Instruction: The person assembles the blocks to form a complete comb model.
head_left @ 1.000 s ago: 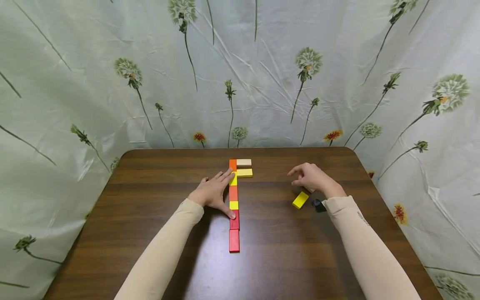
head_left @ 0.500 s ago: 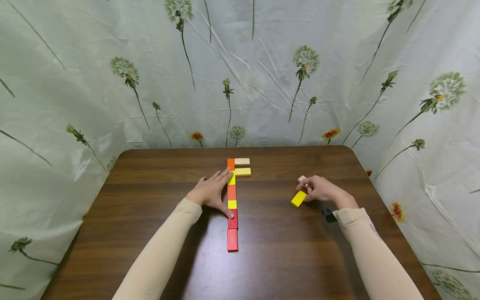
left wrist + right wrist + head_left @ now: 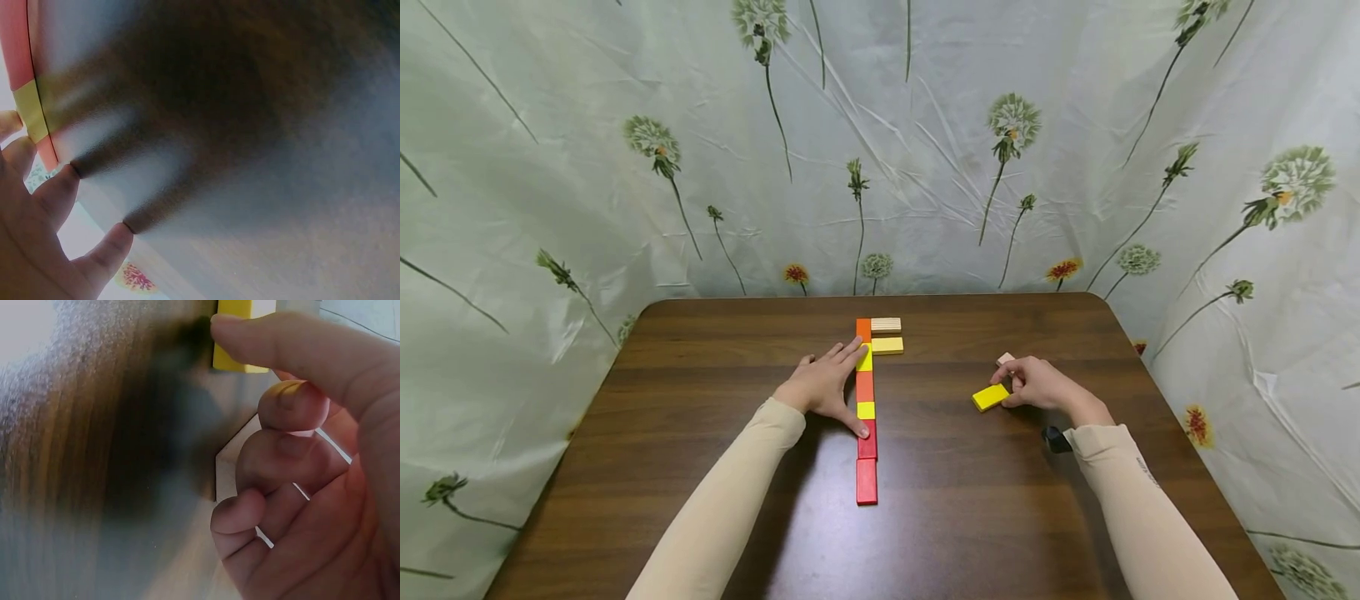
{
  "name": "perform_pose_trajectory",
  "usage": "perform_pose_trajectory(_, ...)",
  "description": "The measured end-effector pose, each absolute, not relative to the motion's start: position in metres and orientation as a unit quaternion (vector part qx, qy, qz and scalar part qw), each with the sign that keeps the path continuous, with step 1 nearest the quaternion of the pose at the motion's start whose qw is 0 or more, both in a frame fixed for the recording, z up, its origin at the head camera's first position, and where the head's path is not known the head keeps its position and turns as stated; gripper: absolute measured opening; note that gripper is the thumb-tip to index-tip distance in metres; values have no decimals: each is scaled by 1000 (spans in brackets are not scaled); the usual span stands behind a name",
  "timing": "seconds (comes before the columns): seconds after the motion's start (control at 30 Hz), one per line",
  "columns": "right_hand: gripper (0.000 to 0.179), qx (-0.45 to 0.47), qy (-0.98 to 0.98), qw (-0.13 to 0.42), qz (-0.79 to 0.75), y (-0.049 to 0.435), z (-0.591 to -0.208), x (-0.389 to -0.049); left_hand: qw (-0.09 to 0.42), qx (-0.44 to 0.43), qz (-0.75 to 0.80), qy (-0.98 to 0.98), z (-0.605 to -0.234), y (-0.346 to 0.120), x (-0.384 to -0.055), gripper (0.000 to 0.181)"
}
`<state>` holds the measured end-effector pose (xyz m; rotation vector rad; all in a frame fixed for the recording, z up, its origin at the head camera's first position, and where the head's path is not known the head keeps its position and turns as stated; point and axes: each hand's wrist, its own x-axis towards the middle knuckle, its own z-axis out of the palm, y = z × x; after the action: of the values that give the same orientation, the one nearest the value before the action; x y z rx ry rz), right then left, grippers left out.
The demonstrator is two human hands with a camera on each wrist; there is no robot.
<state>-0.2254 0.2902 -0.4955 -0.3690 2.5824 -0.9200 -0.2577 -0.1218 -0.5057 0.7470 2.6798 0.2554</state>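
My left hand point(image 3: 823, 385) lies with fingers spread beside a line of red, orange and yellow wooden blocks. Its thumb touches an upper red block point(image 3: 867, 448), and a fingertip rests on the long yellow block point(image 3: 866, 361). To the right, my right hand point(image 3: 1043, 390) pinches the right end of a loose yellow block point(image 3: 988, 398) between thumb and index finger. In the right wrist view the thumb presses that yellow block's point(image 3: 234, 353) side, with the other fingers curled. A pale wooden block point(image 3: 1004, 359) lies just behind the right hand, partly hidden by it.
A striped pale block point(image 3: 886, 324) and a light yellow block point(image 3: 888, 346) stick out rightward from the line's far end. Another red block point(image 3: 867, 483) ends the line at the near side. The brown table point(image 3: 730, 342) meets a flowered curtain point(image 3: 947, 167) behind.
My right hand has come down and toward me from over the pale block to the loose yellow block, which has turned and shifted slightly left. My left hand stays in place.
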Motion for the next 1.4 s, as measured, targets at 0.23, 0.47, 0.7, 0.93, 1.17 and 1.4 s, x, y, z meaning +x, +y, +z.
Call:
perform_pose_trajectory(0.23,33,-130,914,176,-342,293,-500,-222,172,266,87,945,-506,-121,-258,153)
perform_pose_trajectory(0.47,37,-117,902,185,-372,299,-506,-220,172,264,91,945,-503,-122,-257,153)
perform_pose_trajectory(0.7,35,-111,907,167,-370,302,-507,-218,174,264,85,945,-504,-122,-258,153)
perform_pose_trajectory(0.93,34,-124,909,147,-369,296,-506,-220,172,266,87,945,-504,-122,-258,153)
perform_pose_trajectory(1.17,32,-133,910,134,-369,274,-504,-230,173,266,91,944,-504,-123,-257,153)
perform_pose_trajectory(1.4,33,-128,904,129,-386,248,-505,-241,172,264,94,944,-505,-122,-258,153)
